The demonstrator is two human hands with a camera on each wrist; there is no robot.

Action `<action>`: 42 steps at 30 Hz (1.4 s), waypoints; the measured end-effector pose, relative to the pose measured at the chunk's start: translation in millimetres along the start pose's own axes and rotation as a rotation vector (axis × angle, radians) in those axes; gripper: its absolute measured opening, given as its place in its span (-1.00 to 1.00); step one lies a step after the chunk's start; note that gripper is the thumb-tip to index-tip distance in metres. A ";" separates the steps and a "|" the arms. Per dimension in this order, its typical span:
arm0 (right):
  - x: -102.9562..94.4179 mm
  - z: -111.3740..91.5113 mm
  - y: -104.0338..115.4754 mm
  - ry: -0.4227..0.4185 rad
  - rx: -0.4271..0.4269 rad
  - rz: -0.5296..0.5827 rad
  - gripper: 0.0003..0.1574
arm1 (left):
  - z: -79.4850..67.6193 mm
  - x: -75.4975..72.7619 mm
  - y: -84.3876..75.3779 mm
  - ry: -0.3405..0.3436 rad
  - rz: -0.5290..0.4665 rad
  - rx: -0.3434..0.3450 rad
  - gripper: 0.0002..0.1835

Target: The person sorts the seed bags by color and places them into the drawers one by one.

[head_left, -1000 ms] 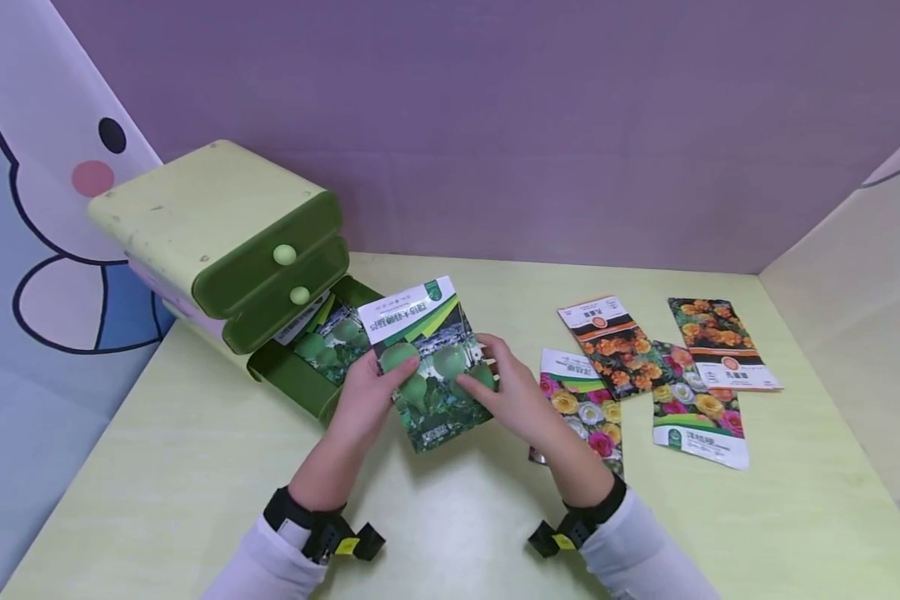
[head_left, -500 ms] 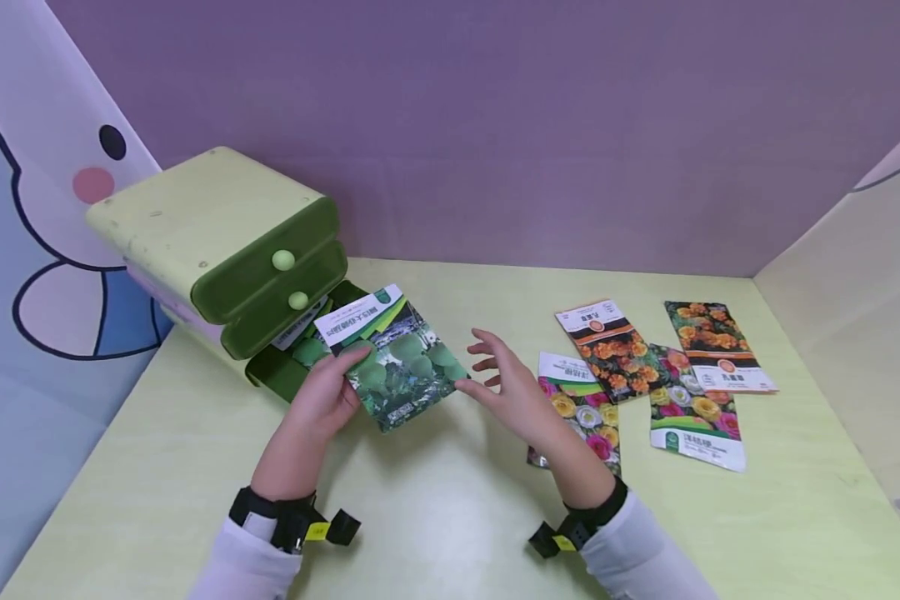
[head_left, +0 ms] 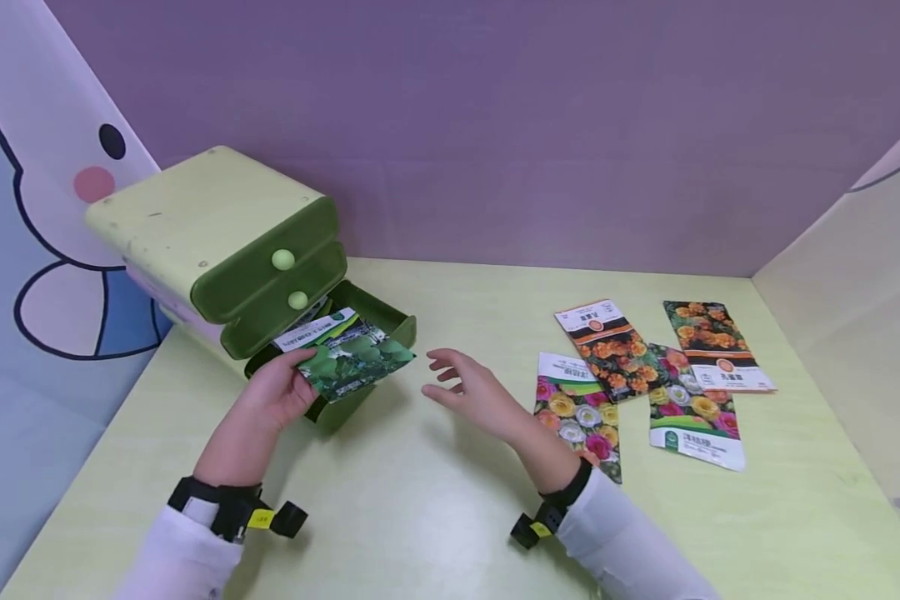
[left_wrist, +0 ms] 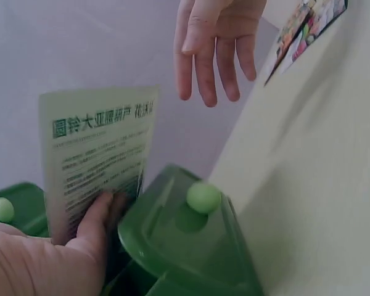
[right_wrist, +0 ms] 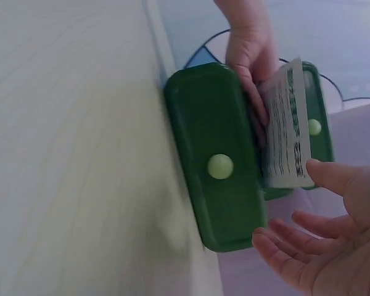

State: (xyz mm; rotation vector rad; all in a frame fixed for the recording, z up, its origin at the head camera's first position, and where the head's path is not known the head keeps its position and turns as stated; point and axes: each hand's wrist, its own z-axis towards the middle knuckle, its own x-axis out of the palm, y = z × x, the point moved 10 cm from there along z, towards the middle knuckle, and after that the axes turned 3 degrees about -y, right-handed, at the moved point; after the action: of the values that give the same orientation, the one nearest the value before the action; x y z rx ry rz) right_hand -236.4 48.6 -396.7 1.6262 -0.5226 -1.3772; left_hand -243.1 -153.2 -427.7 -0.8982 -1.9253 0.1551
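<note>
While left hand (head_left: 276,395) is pinching the green packet (head_left: 356,358) in its grip over the drawer (head_left: 347,410), right hand (head_left: 480,398) is hovering right of the drawer, its grip apart; flower packets (head_left: 579,410) are lying farther right.

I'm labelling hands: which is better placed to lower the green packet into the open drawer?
Probably the left hand: it grips the green packet at the open drawer, while the right hand holds nothing.
</note>
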 end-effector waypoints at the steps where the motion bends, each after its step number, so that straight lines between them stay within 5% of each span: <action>1: 2.8 3.8 -0.5 0.012 0.002 0.000 -0.35 | 2.9 -1.3 -1.6 -0.008 -0.012 -0.009 -0.82; 16: 21.2 29.4 -22.0 0.089 0.109 -0.048 -0.33 | 7.0 -5.3 3.7 -0.037 0.050 -0.070 -0.87; 27: 41.6 47.7 -30.1 0.105 0.192 0.096 -0.37 | 31.2 -15.6 -5.7 -0.081 -0.212 -0.096 -0.83; 38: 58.6 57.4 -18.2 0.126 0.161 0.105 -0.45 | 75.7 -45.8 -26.5 -0.195 -0.145 -0.046 -0.54; 41: 60.4 60.1 -17.0 0.117 0.165 0.089 -0.49 | 91.3 -59.9 -30.1 -0.209 -0.108 -0.023 -0.54; 42: 60.9 60.9 -16.9 0.114 0.166 0.088 -0.50 | 103.1 -68.2 -32.6 -0.163 -0.113 -0.009 -0.56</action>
State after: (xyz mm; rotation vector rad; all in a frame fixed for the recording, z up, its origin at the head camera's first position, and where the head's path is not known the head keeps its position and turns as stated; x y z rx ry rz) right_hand -279.5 -13.3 -441.5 1.7815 -0.6479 -1.1948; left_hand -326.2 -194.2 -515.7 -0.8012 -2.1240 0.1570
